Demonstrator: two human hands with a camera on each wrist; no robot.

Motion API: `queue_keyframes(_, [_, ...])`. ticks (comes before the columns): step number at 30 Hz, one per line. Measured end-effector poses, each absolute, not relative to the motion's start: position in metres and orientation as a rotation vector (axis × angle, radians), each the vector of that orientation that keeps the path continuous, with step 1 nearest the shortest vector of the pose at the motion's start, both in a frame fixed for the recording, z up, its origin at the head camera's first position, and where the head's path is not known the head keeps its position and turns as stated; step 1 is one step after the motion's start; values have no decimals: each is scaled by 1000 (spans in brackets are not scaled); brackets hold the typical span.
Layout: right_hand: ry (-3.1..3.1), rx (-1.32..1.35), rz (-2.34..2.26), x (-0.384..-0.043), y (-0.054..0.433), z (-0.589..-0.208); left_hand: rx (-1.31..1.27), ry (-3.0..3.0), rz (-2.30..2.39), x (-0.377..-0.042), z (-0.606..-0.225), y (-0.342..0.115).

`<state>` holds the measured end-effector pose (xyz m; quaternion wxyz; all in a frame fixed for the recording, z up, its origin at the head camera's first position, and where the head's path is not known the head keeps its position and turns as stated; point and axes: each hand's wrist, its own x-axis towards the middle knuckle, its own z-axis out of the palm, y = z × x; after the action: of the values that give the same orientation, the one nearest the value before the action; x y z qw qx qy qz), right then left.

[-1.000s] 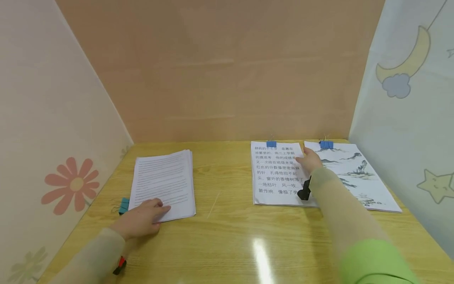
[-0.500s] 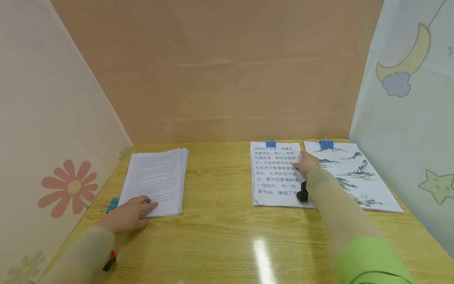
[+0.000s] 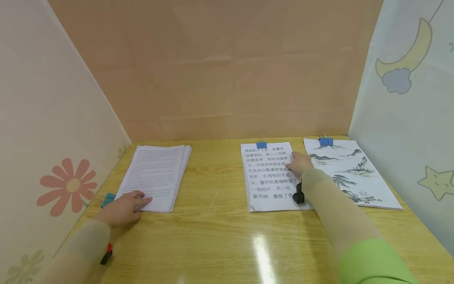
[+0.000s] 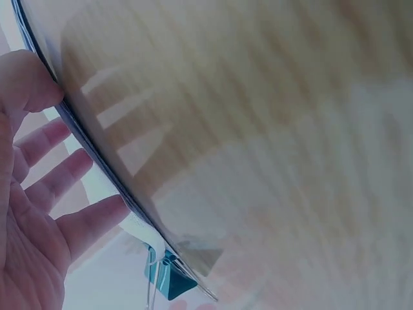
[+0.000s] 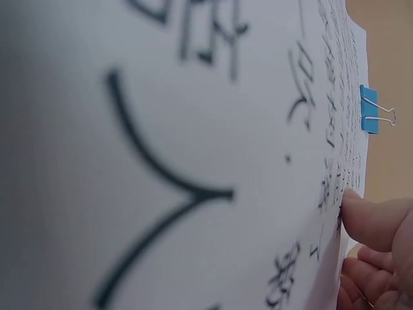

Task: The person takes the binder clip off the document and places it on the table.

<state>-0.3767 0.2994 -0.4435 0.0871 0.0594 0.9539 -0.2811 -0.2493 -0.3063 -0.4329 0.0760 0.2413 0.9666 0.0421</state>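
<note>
My left hand rests at the near-left corner of a stack of printed sheets, its top pages slightly fanned. In the left wrist view several spread, fairly straight fingers touch the stack's edge, the thumb beside it. A teal binder clip sits by this hand. My right hand holds the right edge of a stack with large characters, which has a blue binder clip on top. In the right wrist view the thumb presses the page and the fingers curl at its edge.
An ink-landscape stack with another blue binder clip lies to the right, partly behind my right arm. Everything lies on a wooden table. Patterned side panels and a brown back panel enclose it.
My left hand has shifted left with the printed stack, whose upper sheets have fanned slightly. The large-character stack has moved a little left with my right hand, widening its gap from the landscape stack.
</note>
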Motion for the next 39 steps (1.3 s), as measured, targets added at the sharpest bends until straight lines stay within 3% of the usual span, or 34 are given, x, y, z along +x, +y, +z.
queue_keyframes(30, [2884, -94, -370, -301, 232, -426, 692, 2864, 138, -248, -425, -305])
queue_keyframes(39, [2899, -139, -427, -280, 225, -429, 617, 2955, 567, -254, -413, -251])
